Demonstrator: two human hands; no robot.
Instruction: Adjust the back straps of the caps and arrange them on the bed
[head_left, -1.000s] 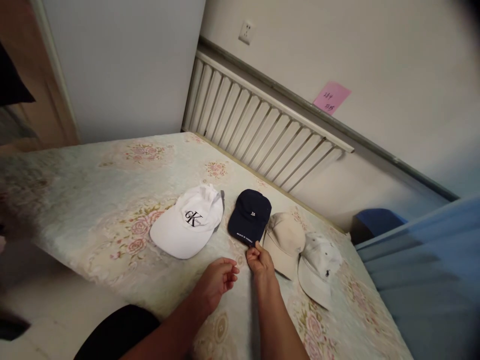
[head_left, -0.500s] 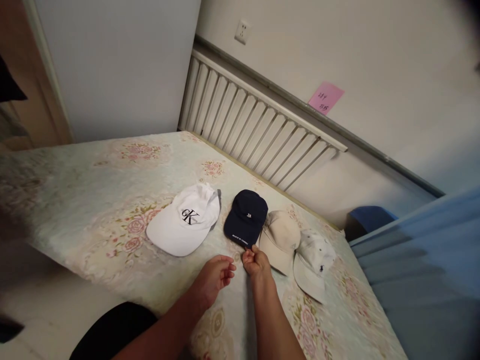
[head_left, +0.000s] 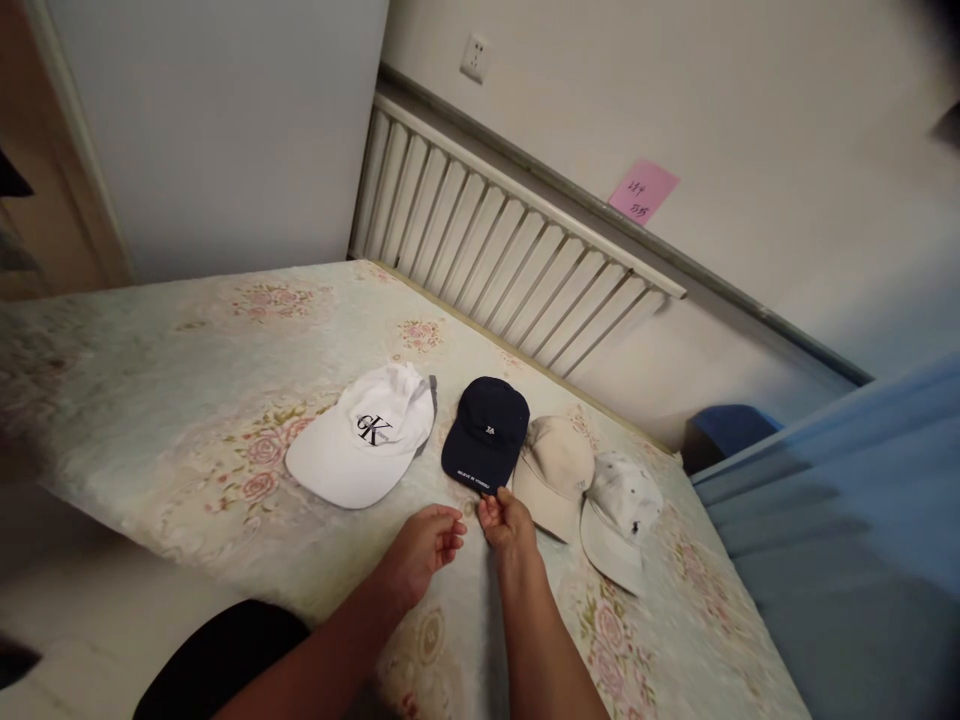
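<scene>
A navy baseball cap (head_left: 491, 415) with small white lettering lies on the floral bedspread, its brim towards me. At the brim's right front edge, my right hand (head_left: 510, 520) is closed, with thumb and fingers pinching it. My left hand (head_left: 426, 545) hovers just left of it with fingers loosely bent and slightly apart, holding nothing. A white cap (head_left: 375, 440) with black letters lies left of the navy one. To the right lie a beige cap (head_left: 559, 465) and a pale cap (head_left: 622, 500) with a small dark emblem.
The patterned bedspread (head_left: 360, 310) covers the flat surface under the caps. Behind it stand a white radiator (head_left: 480, 230) and a wall with a pink note (head_left: 643, 190). A blue curtain (head_left: 840, 530) hangs at right, with a dark blue object (head_left: 727, 435) beside it.
The view has shifted slightly, so everything sits a little further left. Both hands and all the caps keep nearly the same places relative to each other.
</scene>
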